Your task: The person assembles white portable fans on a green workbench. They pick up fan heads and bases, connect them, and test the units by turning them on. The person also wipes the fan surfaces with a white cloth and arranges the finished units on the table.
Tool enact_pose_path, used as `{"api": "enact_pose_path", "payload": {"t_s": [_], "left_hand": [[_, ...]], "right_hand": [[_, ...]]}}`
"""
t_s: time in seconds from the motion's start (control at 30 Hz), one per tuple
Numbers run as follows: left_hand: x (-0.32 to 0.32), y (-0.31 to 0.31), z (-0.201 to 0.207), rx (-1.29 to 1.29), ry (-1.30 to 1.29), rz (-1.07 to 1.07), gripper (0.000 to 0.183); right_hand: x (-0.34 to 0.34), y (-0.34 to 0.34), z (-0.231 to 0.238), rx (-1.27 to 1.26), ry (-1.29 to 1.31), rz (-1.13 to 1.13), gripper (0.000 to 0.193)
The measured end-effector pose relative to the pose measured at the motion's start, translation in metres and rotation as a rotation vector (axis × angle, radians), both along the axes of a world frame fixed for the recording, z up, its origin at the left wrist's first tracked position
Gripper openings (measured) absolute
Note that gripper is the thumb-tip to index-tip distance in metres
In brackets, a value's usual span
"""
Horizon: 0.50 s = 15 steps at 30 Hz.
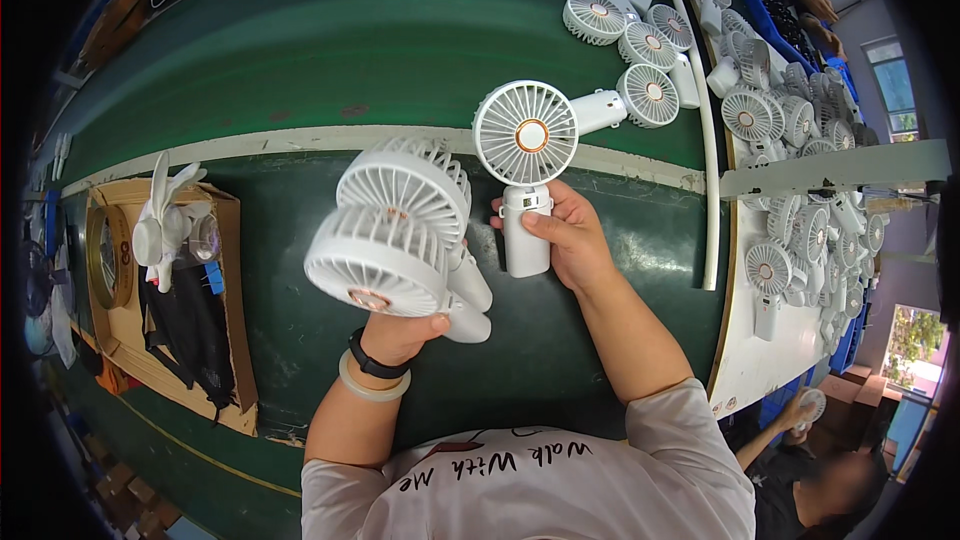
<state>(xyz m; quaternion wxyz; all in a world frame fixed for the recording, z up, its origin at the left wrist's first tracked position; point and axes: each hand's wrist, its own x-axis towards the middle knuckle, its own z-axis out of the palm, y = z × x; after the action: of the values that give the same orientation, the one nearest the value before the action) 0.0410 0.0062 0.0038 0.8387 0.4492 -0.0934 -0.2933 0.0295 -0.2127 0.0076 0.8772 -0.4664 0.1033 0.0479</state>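
A: Hands, first entry?

B: Our right hand (568,240) pinches the handle of a white plastic fan with a round ribbed cage and copper-coloured hub ring (515,162), thumb across the front, fingers curled behind. Our left hand (400,335) grips a pair of similar white plastic fans (375,258), thumb against the nearer handle; its other fingers are hidden, so we cannot tell their placement.

A: Good practice here?

B: We judge handles safer than cages: thin ribs could flex or snag. We should stop the pair's cages rubbing, and lift the single fan clear of the loose white fan lying just beyond (600,110); contact there, we cannot tell. Thumb best kept below the small dark display (528,199).

A: Pose?

B: Right forearm slants forward and inward, its fan's cage pointing away from us. Left forearm rises beside the torso, the pair held over the dark green work surface (630,230).
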Motion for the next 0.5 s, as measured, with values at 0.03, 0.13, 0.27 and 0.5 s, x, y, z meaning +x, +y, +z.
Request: {"api": "enact_pose_path", "payload": {"t_s": [0.03,0.13,0.27,0.5], "left_hand": [[-0.001,0.001,-0.004,0.032,-0.03,0.0,0.092],[-0.002,0.004,-0.009,0.027,-0.056,-0.057,0.094],[-0.004,0.0,-0.004,-0.037,0.026,-0.033,0.1],[0.001,-0.004,0.011,-0.144,0.143,0.004,0.107]], "right_hand": [[0.0,0.0,0.0,0.005,0.001,-0.009,0.04],[0.0,-0.003,0.002,0.029,0.008,0.011,0.039],[0.001,-0.001,0.0,0.016,0.006,0.017,0.04],[-0.008,0.011,-0.011,-0.285,-0.145,0.086,0.056]]}}
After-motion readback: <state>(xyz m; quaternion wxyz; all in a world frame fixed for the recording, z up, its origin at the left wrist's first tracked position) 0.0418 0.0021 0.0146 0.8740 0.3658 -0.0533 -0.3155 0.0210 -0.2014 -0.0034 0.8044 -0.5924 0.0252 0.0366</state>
